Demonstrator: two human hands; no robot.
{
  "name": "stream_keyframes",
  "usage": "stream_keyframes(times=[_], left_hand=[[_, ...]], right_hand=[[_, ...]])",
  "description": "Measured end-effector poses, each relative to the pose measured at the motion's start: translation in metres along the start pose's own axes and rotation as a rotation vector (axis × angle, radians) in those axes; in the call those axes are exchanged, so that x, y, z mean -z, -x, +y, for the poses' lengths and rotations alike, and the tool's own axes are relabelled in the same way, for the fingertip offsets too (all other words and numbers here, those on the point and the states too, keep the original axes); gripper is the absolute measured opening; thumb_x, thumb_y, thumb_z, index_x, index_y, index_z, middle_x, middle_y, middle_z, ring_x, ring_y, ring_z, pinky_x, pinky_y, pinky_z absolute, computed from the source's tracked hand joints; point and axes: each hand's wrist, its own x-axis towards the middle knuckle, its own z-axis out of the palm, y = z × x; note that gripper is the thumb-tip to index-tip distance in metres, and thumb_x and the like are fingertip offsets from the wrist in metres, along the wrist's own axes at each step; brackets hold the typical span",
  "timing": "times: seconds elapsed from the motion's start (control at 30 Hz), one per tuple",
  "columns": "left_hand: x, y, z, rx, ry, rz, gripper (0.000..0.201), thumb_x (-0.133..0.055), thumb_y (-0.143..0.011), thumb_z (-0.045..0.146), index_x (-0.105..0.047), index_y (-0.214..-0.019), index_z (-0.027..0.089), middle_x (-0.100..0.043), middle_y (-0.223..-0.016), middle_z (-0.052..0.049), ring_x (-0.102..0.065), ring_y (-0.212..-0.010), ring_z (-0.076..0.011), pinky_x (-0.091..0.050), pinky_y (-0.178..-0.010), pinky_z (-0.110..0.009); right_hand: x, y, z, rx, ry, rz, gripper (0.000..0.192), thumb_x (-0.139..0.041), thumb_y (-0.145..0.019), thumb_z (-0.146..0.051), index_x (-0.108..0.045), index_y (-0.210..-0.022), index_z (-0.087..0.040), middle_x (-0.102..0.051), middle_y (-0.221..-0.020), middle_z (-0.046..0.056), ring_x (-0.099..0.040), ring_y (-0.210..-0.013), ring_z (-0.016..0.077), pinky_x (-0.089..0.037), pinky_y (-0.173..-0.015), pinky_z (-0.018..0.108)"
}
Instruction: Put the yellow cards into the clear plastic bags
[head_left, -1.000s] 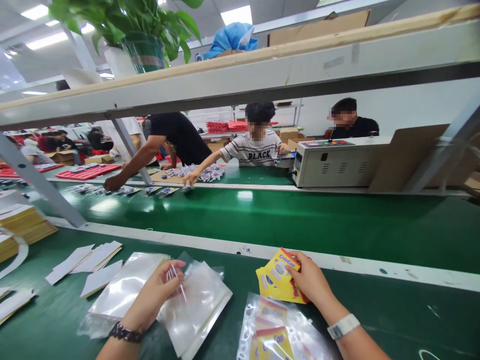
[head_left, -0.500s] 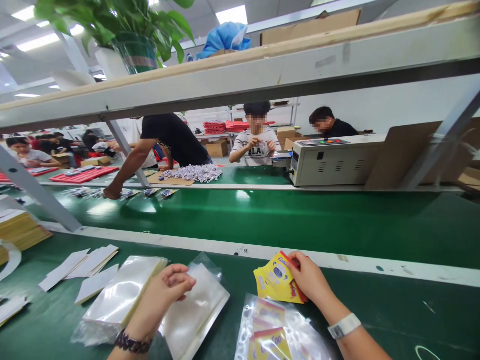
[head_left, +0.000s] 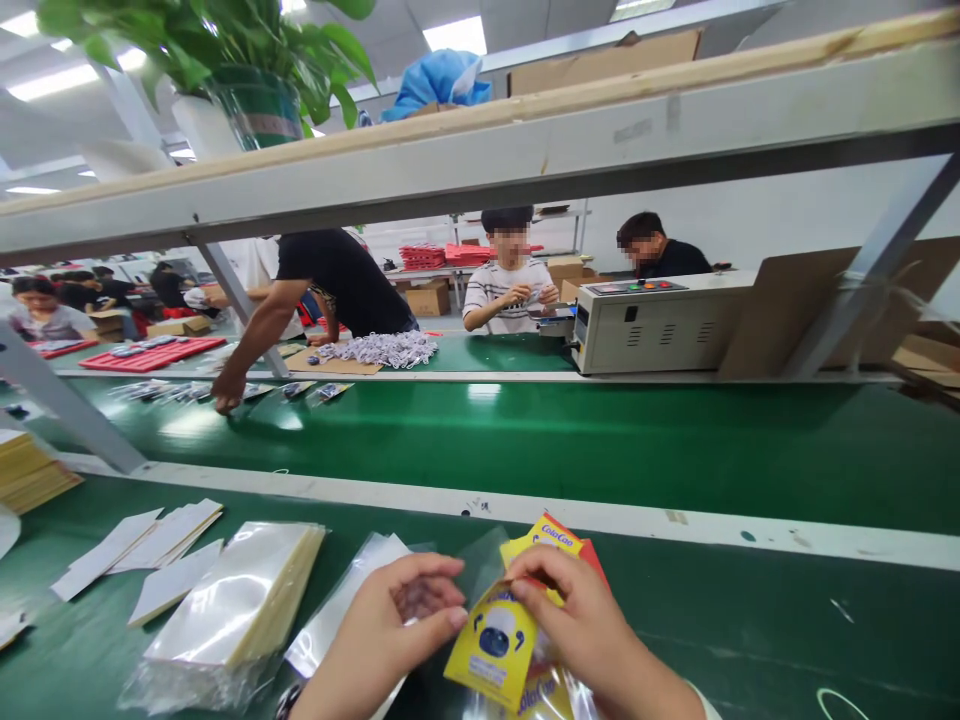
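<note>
My right hand (head_left: 581, 610) pinches a yellow card (head_left: 495, 640) printed with "ColaCao" and earbuds by its top edge. Beside it, my left hand (head_left: 401, 620) has its fingers curled around a small clear plastic bag (head_left: 484, 560), whose film shows past the fingertips; the exact grip is partly hidden. Behind my right hand lie more yellow and red cards (head_left: 559, 535). Under both hands, a clear bag with printed cards (head_left: 547, 697) is partly covered. Left of my left hand is a pile of clear bags (head_left: 341, 605), partly hidden by it.
A plastic-wrapped stack (head_left: 232, 590) and white cards (head_left: 169, 540) lie at left on the green table (head_left: 750, 640). Beyond runs a green belt (head_left: 600, 430), where a co-worker's hand (head_left: 229, 388) reaches among small packs. A beige machine (head_left: 660, 325) stands beyond it, under an overhead shelf (head_left: 450, 150).
My right hand has brought one yellow card leftward from the pile. My left hand has moved right, away from the bag pile, with clear film at its fingertips.
</note>
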Motion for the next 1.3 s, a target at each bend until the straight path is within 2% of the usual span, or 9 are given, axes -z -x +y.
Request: stream_keyframes(times=[0.1, 0.2, 0.3, 0.43, 0.67, 0.77, 1.0, 1.1, 1.3], left_hand=[[0.003, 0.002, -0.008, 0.058, 0.186, -0.011, 0.043, -0.085, -0.061, 0.041, -0.078, -0.098, 0.02, -0.08, -0.086, -0.007, -0.073, -0.079, -0.0216, -0.058, -0.075, -0.031], [0.003, 0.004, -0.008, 0.079, 0.241, -0.024, 0.043, -0.077, -0.066, 0.055, -0.08, -0.095, 0.024, -0.081, -0.096, -0.008, -0.073, -0.089, -0.0242, -0.058, -0.083, -0.034], [0.001, 0.007, -0.003, 0.054, 0.228, -0.091, 0.04, -0.077, -0.067, 0.055, -0.079, -0.097, 0.028, -0.08, -0.1, -0.007, -0.072, -0.097, -0.0248, -0.055, -0.092, -0.035], [0.001, 0.011, -0.001, 0.025, 0.27, -0.105, 0.046, -0.076, -0.068, 0.054, -0.073, -0.109, 0.033, -0.081, -0.099, -0.005, -0.074, -0.093, -0.0236, -0.059, -0.087, -0.036], [-0.002, 0.01, -0.012, 0.013, 0.335, -0.078, 0.041, -0.076, -0.07, 0.053, -0.076, -0.104, 0.031, -0.08, -0.104, -0.006, -0.074, -0.095, -0.0239, -0.06, -0.086, -0.033], [-0.002, 0.009, -0.016, 0.016, 0.278, -0.049, 0.038, -0.073, -0.071, 0.057, -0.08, -0.094, 0.027, -0.081, -0.095, -0.007, -0.076, -0.089, -0.0248, -0.061, -0.083, -0.033], [0.004, 0.011, -0.017, -0.211, -0.127, 0.083, 0.013, -0.075, -0.074, 0.036, -0.082, -0.082, 0.028, -0.082, -0.085, -0.004, -0.077, -0.08, -0.0221, -0.062, -0.073, -0.025], [0.0, 0.011, -0.017, -0.316, -0.132, 0.089, 0.016, -0.077, -0.071, 0.028, -0.081, -0.085, 0.031, -0.083, -0.085, -0.003, -0.078, -0.077, -0.0201, -0.062, -0.071, -0.023], [-0.001, 0.009, -0.026, -0.415, -0.068, 0.032, 0.028, -0.079, -0.069, 0.023, -0.079, -0.094, 0.035, -0.082, -0.093, 0.0, -0.077, -0.084, -0.0187, -0.06, -0.077, -0.021]], right_hand=[[-0.002, 0.004, 0.014, -0.111, -0.163, 0.118, 0.025, -0.061, -0.084, -0.045, -0.066, -0.086, -0.021, -0.072, -0.085, 0.008, -0.068, -0.076, 0.0232, -0.055, -0.065, 0.032], [0.001, 0.01, 0.019, -0.08, -0.064, 0.045, 0.021, -0.059, -0.087, -0.041, -0.067, -0.087, -0.021, -0.071, -0.087, 0.007, -0.067, -0.079, 0.0222, -0.054, -0.069, 0.031], [0.003, 0.015, 0.011, 0.018, 0.139, 0.005, 0.013, -0.057, -0.087, -0.032, -0.067, -0.086, -0.023, -0.07, -0.088, 0.005, -0.066, -0.083, 0.0206, -0.052, -0.073, 0.029], [0.004, 0.018, -0.002, 0.144, 0.269, -0.017, 0.013, -0.051, -0.089, -0.026, -0.064, -0.085, -0.023, -0.071, -0.085, 0.003, -0.066, -0.08, 0.0183, -0.05, -0.071, 0.027], [0.0, 0.021, -0.001, 0.183, 0.288, 0.029, 0.012, -0.051, -0.091, -0.023, -0.064, -0.09, -0.024, -0.072, -0.086, 0.002, -0.068, -0.078, 0.0168, -0.053, -0.069, 0.024], [0.003, 0.022, -0.003, 0.282, 0.239, 0.043, 0.011, -0.054, -0.09, -0.021, -0.064, -0.091, -0.025, -0.072, -0.088, 0.003, -0.068, -0.082, 0.0176, -0.056, -0.073, 0.026], [0.025, 0.018, -0.023, 0.518, -0.123, 0.451, 0.009, -0.061, -0.091, -0.021, -0.065, -0.094, -0.028, -0.068, -0.088, 0.003, -0.067, -0.085, 0.0142, -0.058, -0.071, 0.02], [0.03, 0.017, -0.026, 0.573, -0.128, 0.416, 0.016, -0.061, -0.09, -0.015, -0.064, -0.099, -0.028, -0.068, -0.087, 0.003, -0.067, -0.085, 0.015, -0.059, -0.072, 0.022], [0.036, 0.013, -0.029, 0.707, 0.185, 0.223, 0.039, -0.046, -0.086, 0.003, -0.058, -0.109, -0.026, -0.069, -0.093, 0.005, -0.066, -0.089, 0.0166, -0.056, -0.077, 0.028]])
